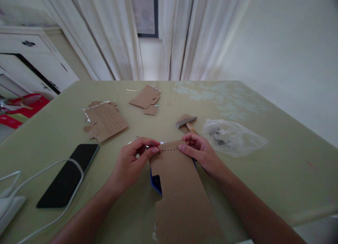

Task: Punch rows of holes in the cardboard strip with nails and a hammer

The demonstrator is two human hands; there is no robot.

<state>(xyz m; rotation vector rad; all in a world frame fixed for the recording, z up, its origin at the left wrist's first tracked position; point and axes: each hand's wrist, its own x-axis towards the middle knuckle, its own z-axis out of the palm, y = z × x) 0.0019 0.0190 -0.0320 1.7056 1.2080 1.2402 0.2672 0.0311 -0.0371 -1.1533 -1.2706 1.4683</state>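
1. Centrally, just below the middle of the frame, lies the cardboard strip [176, 173], its long axis running from the bottom edge up toward the table's far side, tilted slightly left at the top. A row of small punched holes [169, 147] crosses its upper end.
2. The left hand [131, 163] pinches a small dark nail [152, 144] between thumb and forefinger, right at the strip's upper left corner, beside the left end of the hole row. The fingers are closed tight on it.
3. The right hand [198, 150] rests on the strip's upper right corner, fingers curled, forefinger pressing the card flat; it grips nothing that shows.
4. Both hands meet the strip at its far end, the left one nearer the holes' left end.
5. A blue object [156, 182] peeks from under the strip's left edge.
6. A hammer [187, 123] lies just above the right hand, its handle pointing toward it.
7. To the right sits a clear plastic bag [232, 135]; to the upper left, a perforated cardboard scrap [107, 121] and more cardboard offcuts [146, 97].
8. A black phone [69, 173] and a white cable [50, 187] occupy the lower left of the green table [290, 166].
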